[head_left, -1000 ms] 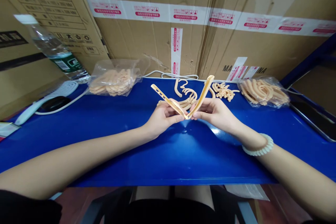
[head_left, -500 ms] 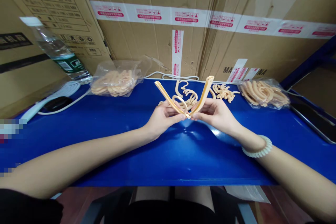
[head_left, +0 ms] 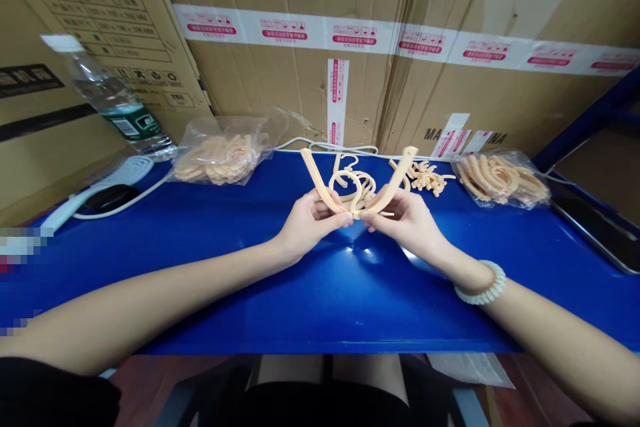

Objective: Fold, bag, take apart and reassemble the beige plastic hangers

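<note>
Both my hands hold a peach plastic hanger (head_left: pixel 323 185) above the blue table (head_left: pixel 320 280). Its two arms meet in a V at my fingertips. My left hand (head_left: pixel 310 223) pinches the left arm. The right arm (head_left: pixel 395 188) is gripped by my right hand (head_left: pixel 407 220), whose wrist wears a white bead bracelet (head_left: pixel 481 285). A curved hook piece (head_left: pixel 345 180) stands up between the two arms. Loose hook pieces (head_left: pixel 365 192) lie on the table just behind my hands.
A clear bag of peach parts (head_left: pixel 223 153) lies at the back left, another bag (head_left: pixel 500 177) at the back right, with loose small parts (head_left: pixel 425 177) between. A water bottle (head_left: pixel 107 97), a white handset (head_left: pixel 95 190) and cardboard boxes (head_left: pixel 350 47) line the back.
The hanger's two arms have spread wider, the right arm tilting lower. The curved hook has come up between them. My right hand shifted slightly.
</note>
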